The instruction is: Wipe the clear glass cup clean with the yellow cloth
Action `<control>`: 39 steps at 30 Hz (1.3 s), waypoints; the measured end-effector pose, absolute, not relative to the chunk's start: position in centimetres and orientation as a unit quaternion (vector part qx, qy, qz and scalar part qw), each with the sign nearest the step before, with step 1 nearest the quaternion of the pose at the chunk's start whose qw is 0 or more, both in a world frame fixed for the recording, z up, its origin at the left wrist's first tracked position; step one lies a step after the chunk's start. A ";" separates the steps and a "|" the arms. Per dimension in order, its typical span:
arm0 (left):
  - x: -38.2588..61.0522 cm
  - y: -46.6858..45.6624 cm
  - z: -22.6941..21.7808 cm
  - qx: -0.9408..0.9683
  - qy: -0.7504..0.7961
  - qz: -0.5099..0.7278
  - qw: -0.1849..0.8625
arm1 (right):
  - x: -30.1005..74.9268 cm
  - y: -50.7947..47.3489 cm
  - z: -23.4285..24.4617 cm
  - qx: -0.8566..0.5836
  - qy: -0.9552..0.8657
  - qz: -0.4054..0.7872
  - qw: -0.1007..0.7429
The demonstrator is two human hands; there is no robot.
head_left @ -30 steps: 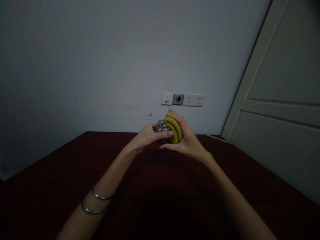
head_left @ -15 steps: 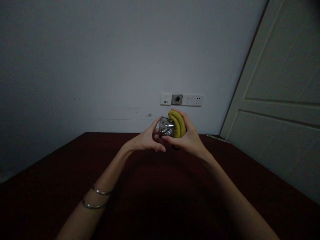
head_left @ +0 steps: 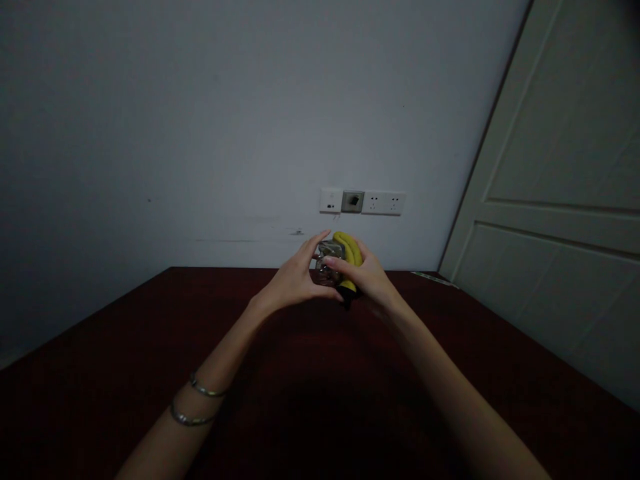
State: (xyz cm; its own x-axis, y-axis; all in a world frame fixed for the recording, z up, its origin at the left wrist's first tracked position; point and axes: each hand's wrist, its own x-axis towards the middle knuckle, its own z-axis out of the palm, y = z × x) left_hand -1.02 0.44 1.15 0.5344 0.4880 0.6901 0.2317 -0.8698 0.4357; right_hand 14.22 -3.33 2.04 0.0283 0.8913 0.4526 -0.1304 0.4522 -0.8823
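Observation:
Just above the far part of the table, my two hands meet around a small shiny, glass-like object point(head_left: 327, 275). My left hand point(head_left: 295, 277) cups its left side, fingers at the top and back, thumb stretched under its front. Pressed against its right side is a thick, soft-looking folded yellow cloth point(head_left: 351, 251) with a black part point(head_left: 349, 293) at its lower end. My right hand point(head_left: 370, 273) grips the cloth, with its thumb across the front of the shiny object. The fingers behind the cloth are mostly hidden.
The dark red table point(head_left: 310, 360) runs up to a pale wall point(head_left: 225, 133). A row of sockets and a switch point(head_left: 363, 202) is on the wall behind my hands. A white panelled door point(head_left: 560, 200) stands at the right. A thin flat strip point(head_left: 434, 279) lies at the table's far right edge.
Both hands have lowered slightly with the shiny object and cloth. The object has turned, my left hand has closed further around it, and the cloth's black end shows more.

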 end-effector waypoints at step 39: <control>-0.6 0.0 1.5 0.843 0.197 0.467 0.180 | 14.7 -2.3 1.2 -0.310 -0.609 0.155 0.713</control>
